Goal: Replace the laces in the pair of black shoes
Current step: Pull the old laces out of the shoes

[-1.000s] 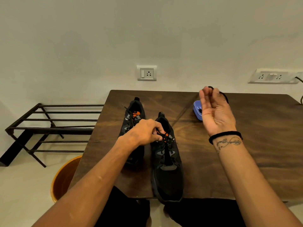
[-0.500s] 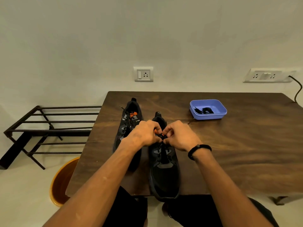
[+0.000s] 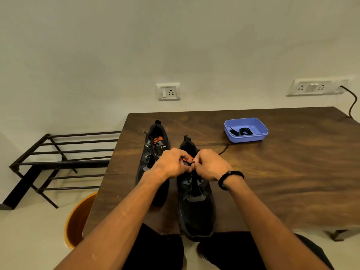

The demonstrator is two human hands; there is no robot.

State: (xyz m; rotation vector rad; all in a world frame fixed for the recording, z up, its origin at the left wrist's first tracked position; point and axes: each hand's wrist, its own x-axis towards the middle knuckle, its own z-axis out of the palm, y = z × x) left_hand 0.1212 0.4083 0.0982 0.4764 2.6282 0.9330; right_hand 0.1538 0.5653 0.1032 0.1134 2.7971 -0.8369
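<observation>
A: Footwear, count?
B: Two black shoes on the wooden table (image 3: 272, 182), side by side, toes toward the person. The left shoe (image 3: 153, 152) is laced, its black lace (image 3: 151, 145) running up the eyelets with one tip sticking out past the collar. The right shoe (image 3: 195, 207) sits nearer the table's front edge, toe slightly overhanging.

A: Hands, count and state?
B: Two, both over the upper eyelets of the right shoe. The left hand (image 3: 171, 164) has its fingers curled in, pinching at the orange tab area of the tongue. The right hand (image 3: 209, 164) is likewise curled, fingertips pinching a black lace end (image 3: 193, 162) at the same spot. The two hands touch at the knuckles. One black band (image 3: 230, 178) on the right wrist.

A: Loose laces?
B: One strand (image 3: 224, 150) trails from the right shoe across the table toward the tray. One bundle of black lace (image 3: 242, 131) lies inside the blue plastic tray (image 3: 259, 137); how many pieces are in it cannot be told.

A: Trays?
B: One, near the table's far side, well apart from the shoes.

A: Surroundings?
B: One black metal shoe rack (image 3: 58, 162) left of the table, one orange bucket (image 3: 78, 221) on the floor beside the table's near-left corner, two wall socket plates (image 3: 168, 91), one black cable (image 3: 352, 102) plugged at right.
</observation>
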